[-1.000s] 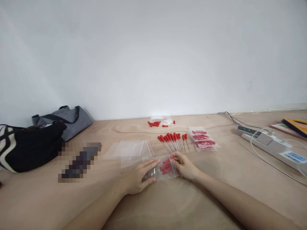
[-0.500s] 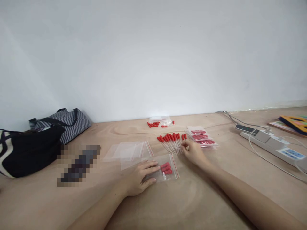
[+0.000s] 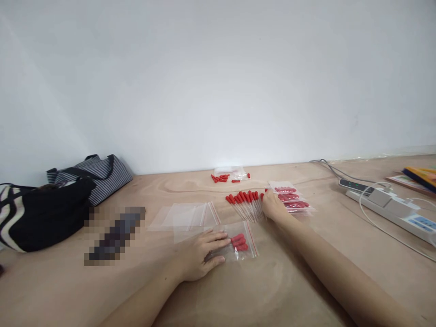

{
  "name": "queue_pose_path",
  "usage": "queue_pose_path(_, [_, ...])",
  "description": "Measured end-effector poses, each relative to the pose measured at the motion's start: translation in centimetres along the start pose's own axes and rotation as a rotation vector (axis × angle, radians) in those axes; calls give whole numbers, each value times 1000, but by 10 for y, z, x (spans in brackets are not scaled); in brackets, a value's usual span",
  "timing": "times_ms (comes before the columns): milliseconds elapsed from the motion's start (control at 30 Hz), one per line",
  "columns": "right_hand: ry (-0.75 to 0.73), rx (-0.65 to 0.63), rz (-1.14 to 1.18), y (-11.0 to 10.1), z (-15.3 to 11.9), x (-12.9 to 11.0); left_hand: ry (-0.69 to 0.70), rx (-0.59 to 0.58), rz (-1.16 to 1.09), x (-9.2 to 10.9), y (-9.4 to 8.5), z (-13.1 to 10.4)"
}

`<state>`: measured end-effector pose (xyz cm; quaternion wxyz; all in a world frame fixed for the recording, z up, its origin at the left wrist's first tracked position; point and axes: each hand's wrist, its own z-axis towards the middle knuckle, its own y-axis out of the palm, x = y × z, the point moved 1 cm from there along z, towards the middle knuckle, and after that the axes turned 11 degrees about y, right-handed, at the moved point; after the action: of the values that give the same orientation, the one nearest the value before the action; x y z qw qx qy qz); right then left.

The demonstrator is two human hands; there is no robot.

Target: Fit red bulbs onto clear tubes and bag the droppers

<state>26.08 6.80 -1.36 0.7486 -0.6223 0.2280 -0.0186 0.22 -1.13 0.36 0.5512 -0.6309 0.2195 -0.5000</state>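
Observation:
My left hand (image 3: 204, 254) lies flat with its fingers spread on a clear zip bag (image 3: 250, 227). Inside that bag several droppers with red bulbs (image 3: 240, 242) lie side by side, their stems partly under my fingers. Farther back, a fanned row of droppers (image 3: 242, 197) with red bulbs and clear stems rests on the table. At the row's right end my right hand (image 3: 274, 205) is closed, its fingertips pinched on a dropper whose red bulb peeks out above them. Just right of this hand are filled zip bags of droppers (image 3: 289, 197), overlapping in a stack.
Flat unfilled zip bags (image 3: 184, 215) overlap left of centre. By the wall lie loose red-bulbed droppers (image 3: 221, 178) and a clear bag (image 3: 231, 171). Black and striped bags (image 3: 111, 179) and a blurred dark object (image 3: 116, 236) are left; a power strip (image 3: 391, 209) with cables is right.
My right hand has shifted slightly and its fingers have closed around a dropper at the row's right end. My left hand stays on the bag. The whole view has shifted a little.

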Motion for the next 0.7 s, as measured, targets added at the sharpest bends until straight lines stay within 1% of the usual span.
queue_pose_path(67, [-33, 8, 52, -9, -7, 1, -3, -8, 1, 0, -1, 0])
queue_pose_path(133, [-83, -3, 224, -17, -17, 4, -13, -19, -4, 1, -2, 0])
queue_pose_path(233, [-110, -81, 718, -21, -38, 13, -36, -22, -14, 2, -2, 0])
queue_pose_path(300, [-65, -141, 1028, -15, -52, 17, -46, -16, -13, 2, -2, 0])
queue_pose_path(367, [-1, -157, 1231, -5, -62, 18, -59, -8, -11, 1, -1, -1])
queue_pose_path(467, [77, -148, 1396, 8, -70, 13, -100, -7, -12, 2, -1, -1])
queue_pose_path(567, [125, -169, 1491, 12, -72, 7, -133, -15, -1, 4, -2, -1])
queue_pose_path(700, [161, -326, 1583, 12, -77, -1, -147, -15, -10, 5, -2, -1])
